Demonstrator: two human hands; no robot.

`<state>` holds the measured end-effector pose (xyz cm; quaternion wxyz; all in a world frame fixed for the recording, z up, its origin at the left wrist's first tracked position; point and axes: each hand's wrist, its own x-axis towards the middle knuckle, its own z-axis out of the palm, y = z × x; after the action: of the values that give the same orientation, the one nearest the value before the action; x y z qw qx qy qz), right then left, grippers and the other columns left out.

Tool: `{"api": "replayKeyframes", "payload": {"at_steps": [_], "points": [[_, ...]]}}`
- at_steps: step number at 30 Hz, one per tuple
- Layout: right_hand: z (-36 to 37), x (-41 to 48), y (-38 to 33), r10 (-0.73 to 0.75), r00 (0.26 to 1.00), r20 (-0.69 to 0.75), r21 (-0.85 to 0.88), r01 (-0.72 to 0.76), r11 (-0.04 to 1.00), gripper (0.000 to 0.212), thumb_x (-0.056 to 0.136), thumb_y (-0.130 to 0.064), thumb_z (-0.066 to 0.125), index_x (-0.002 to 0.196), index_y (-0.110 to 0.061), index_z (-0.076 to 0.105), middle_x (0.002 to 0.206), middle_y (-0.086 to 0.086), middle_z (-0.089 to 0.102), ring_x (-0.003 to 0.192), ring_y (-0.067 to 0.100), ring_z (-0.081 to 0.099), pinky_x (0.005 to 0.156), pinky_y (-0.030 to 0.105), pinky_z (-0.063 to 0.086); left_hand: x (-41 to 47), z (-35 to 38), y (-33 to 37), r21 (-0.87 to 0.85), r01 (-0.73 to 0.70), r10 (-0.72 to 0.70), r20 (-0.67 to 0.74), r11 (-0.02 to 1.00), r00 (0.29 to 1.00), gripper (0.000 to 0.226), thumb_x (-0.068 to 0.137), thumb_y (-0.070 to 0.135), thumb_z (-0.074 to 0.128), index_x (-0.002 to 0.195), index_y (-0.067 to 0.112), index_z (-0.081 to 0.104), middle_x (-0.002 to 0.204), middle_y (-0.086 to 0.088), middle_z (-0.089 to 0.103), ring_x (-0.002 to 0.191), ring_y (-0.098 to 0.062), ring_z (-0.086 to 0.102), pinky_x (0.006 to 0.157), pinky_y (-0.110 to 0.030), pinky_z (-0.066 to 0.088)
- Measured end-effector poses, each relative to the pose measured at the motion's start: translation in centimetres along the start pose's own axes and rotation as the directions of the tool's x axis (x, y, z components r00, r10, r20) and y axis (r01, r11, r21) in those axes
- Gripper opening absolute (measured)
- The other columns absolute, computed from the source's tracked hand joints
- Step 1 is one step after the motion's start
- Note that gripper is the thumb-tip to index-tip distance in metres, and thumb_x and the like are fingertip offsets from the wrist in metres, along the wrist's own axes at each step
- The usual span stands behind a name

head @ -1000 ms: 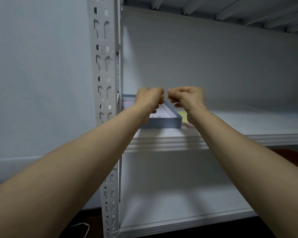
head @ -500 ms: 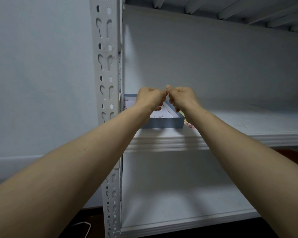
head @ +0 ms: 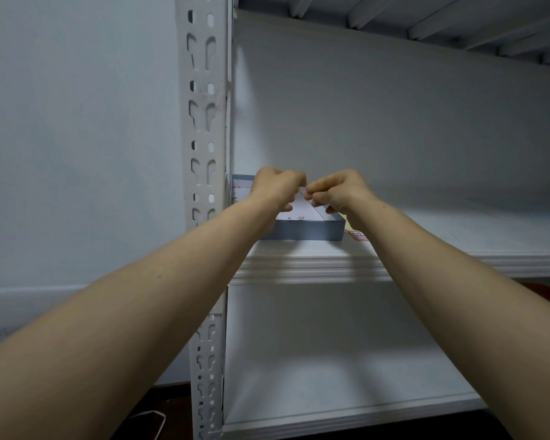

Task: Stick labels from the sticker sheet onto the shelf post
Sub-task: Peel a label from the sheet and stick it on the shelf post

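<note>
Ideally, the left hand (head: 278, 185) and right hand (head: 337, 189), fingers curled pinching 1 apparent label (head: 303, 186), should peel slowly before reaching the shelf post (head: 204, 122) at 10 o'clock.

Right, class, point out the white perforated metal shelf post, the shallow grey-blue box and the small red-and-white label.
white perforated metal shelf post (head: 201, 68), head view, front face.
shallow grey-blue box (head: 302, 230), head view, front wall.
small red-and-white label (head: 358, 235), head view, visible part.

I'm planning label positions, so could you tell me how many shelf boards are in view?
3: an upper board seen from below, the middle board carrying the blue box, and a lower board. More may lie outside the frame.
</note>
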<state>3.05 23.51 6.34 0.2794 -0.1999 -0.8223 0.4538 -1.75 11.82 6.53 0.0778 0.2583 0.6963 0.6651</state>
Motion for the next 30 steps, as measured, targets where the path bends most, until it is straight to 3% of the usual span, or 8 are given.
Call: {"api": "replayKeyframes", "payload": {"at_steps": [4, 8, 16, 20, 23, 26, 28, 30], "points": [[-0.1, 0.4, 0.6, 0.020, 0.999, 0.027, 0.141, -0.024, 0.990, 0.030, 0.083, 0.021, 0.047, 0.097, 0.001, 0.064, 0.089, 0.017, 0.065, 0.063, 0.014, 0.063, 0.063, 0.022, 0.051, 0.0, 0.0, 0.2, 0.017, 0.006, -0.006, -0.008, 1.000, 1.000, 0.007, 0.081, 0.011, 0.057, 0.083, 0.004, 0.057, 0.085, -0.011, 0.050, 0.074, -0.024, 0.047, 0.055, -0.021, 0.043], [-0.3, 0.2, 0.8, -0.002, 1.000, 0.007, 0.205, 0.001, 0.979, 0.013, 0.090, -0.004, 0.058, 0.102, 0.001, 0.062, 0.074, 0.010, 0.065, 0.049, 0.008, 0.064, 0.055, 0.020, 0.054, -0.1, 0.1, 0.2, 0.017, 0.009, -0.009, 0.004, 1.000, 1.000, 0.006, 0.081, 0.010, 0.057, 0.082, 0.004, 0.057, 0.086, -0.011, 0.051, 0.076, -0.024, 0.047, 0.054, -0.021, 0.042], [-0.1, 0.7, 0.1, 0.126, 0.992, 0.018, 0.249, -0.127, 0.960, 0.049, 0.100, -0.043, 0.027, 0.084, -0.008, 0.059, 0.078, 0.012, 0.071, 0.076, 0.020, 0.068, 0.077, 0.029, 0.053, -0.1, 0.1, 0.1, -0.005, 0.019, -0.019, 0.014, 1.000, 1.000, 0.015, 0.082, 0.007, 0.055, 0.068, 0.008, 0.053, 0.077, -0.008, 0.051, 0.067, -0.019, 0.047, 0.054, -0.022, 0.041], [-0.1, 0.7, 0.5, 0.114, 0.993, 0.042, 0.228, -0.120, 0.966, 0.024, 0.096, -0.019, 0.047, 0.109, -0.003, 0.059, 0.093, 0.011, 0.067, 0.084, 0.021, 0.065, 0.076, 0.026, 0.049, -0.2, -0.1, 0.0, -0.015, -0.004, 0.005, 0.018, 1.000, 1.000, 0.017, 0.084, -0.002, 0.050, 0.069, 0.006, 0.055, 0.075, -0.011, 0.052, 0.059, -0.017, 0.051, 0.060, -0.023, 0.050], [-0.1, 0.3, 0.8, 0.006, 1.000, -0.007, 0.192, -0.004, 0.981, 0.035, 0.084, 0.010, 0.058, 0.117, 0.000, 0.058, 0.100, 0.013, 0.062, 0.085, 0.019, 0.063, 0.072, 0.021, 0.050, -0.4, -0.2, -0.1, -0.019, -0.031, 0.031, 0.006, 0.999, 1.000, 0.024, 0.086, -0.011, 0.048, 0.102, -0.001, 0.064, 0.091, -0.015, 0.061, 0.078, -0.023, 0.059, 0.082, -0.031, 0.054], [0.3, -0.5, 0.4, -0.081, 0.994, -0.071, 0.165, 0.092, 0.982, 0.015, 0.091, -0.004, 0.056, 0.104, -0.001, 0.063, 0.084, 0.012, 0.065, 0.054, 0.012, 0.066, 0.062, 0.021, 0.053, -1.1, -0.3, -0.4, 0.010, -0.106, 0.106, 0.015, 0.994, 0.994, 0.029, 0.089, -0.009, 0.050, 0.115, -0.005, 0.061, 0.094, -0.018, 0.064, 0.081, -0.025, 0.061, 0.086, -0.035, 0.054], [0.7, -1.0, -0.2, -0.141, 0.985, -0.097, 0.142, 0.154, 0.978, 0.019, 0.094, -0.018, 0.054, 0.087, -0.006, 0.067, 0.076, 0.009, 0.068, 0.061, 0.017, 0.068, 0.066, 0.024, 0.054, -1.7, -0.4, -0.4, 0.119, -0.233, 0.234, 0.003, 0.965, 0.972, 0.027, 0.090, 0.002, 0.056, 0.115, 0.000, 0.064, 0.099, -0.018, 0.069, 0.086, -0.026, 0.065, 0.088, -0.039, 0.054], [1.1, -1.5, -0.7, -0.209, 0.973, -0.098, 0.128, 0.221, 0.967, 0.025, 0.095, -0.020, 0.051, 0.087, -0.006, 0.070, 0.081, 0.010, 0.070, 0.075, 0.019, 0.068, 0.077, 0.028, 0.053, -2.5, -0.7, -0.5, 0.328, -0.407, 0.432, -0.005, 0.853, 0.902, 0.025, 0.090, 0.011, 0.056, 0.112, 0.008, 0.069, 0.105, -0.012, 0.071, 0.095, -0.024, 0.065, 0.088, -0.035, 0.052]]}}
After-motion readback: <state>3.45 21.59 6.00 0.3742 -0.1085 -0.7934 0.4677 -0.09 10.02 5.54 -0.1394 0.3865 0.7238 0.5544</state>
